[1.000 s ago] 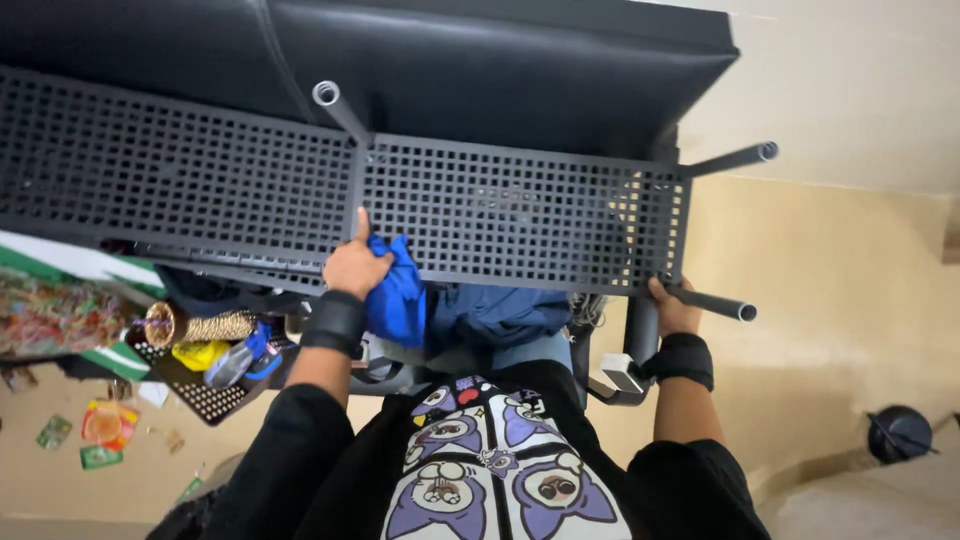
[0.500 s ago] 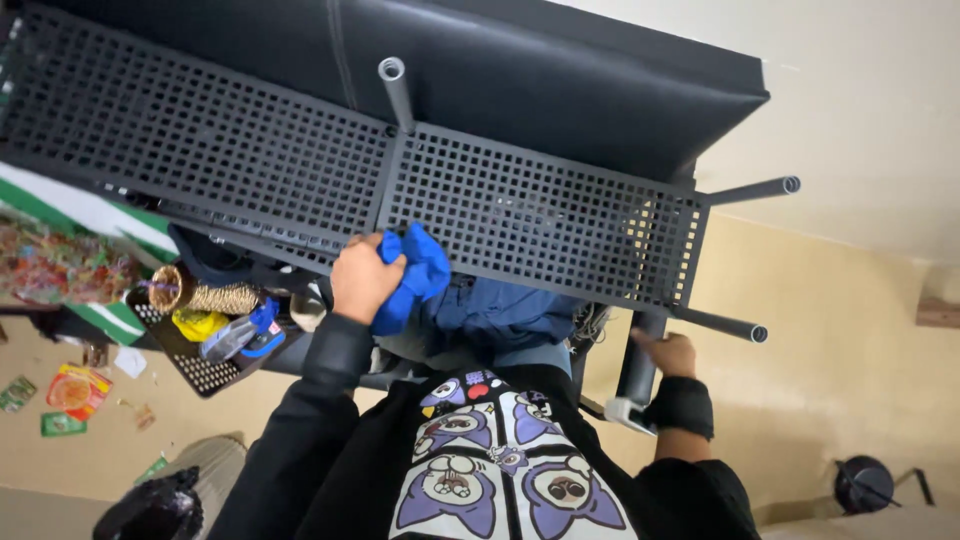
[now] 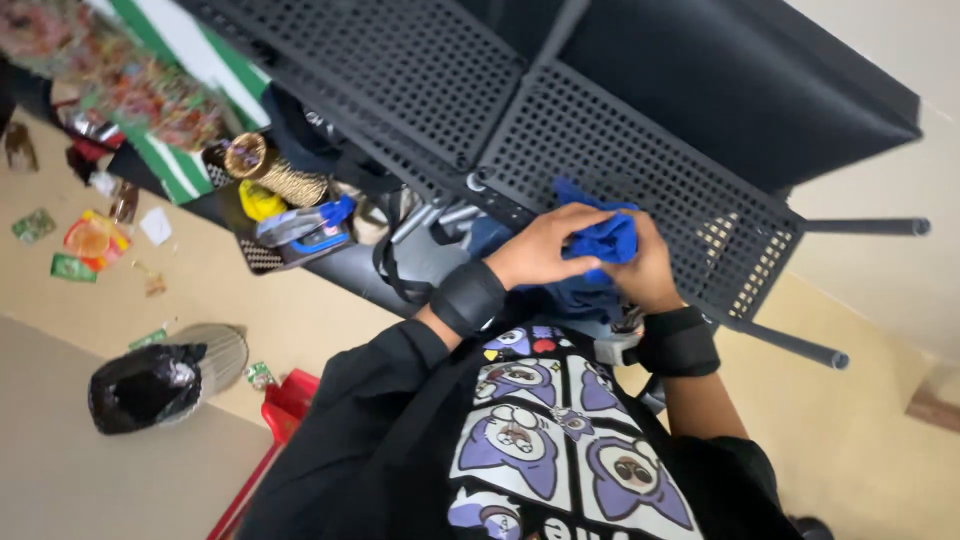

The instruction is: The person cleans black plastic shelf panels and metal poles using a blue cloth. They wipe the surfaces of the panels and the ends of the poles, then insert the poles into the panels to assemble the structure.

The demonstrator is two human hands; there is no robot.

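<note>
Blue cloth (image 3: 600, 243) bunched between left hand (image 3: 545, 250) and right hand (image 3: 645, 268), both grasping it at frame centre; its lower part is hidden.

We noted a black bag (image 3: 140, 385) sitting in a round woven basket (image 3: 215, 350) on the beige floor (image 3: 250, 300), with a red object (image 3: 275, 430) just beside it. Small coloured wrappers (image 3: 75, 240) lay scattered farther off on that floor. A dark mesh tray (image 3: 255, 255) held a blue-and-grey tool (image 3: 305, 225), a yellow item (image 3: 262, 200) and a coil of tan cord (image 3: 275, 172). A green-and-white striped sheet (image 3: 175, 150) lay behind them. Two dark round legs (image 3: 865, 227) jutted out sideways before the pale wall (image 3: 890, 60).
</note>
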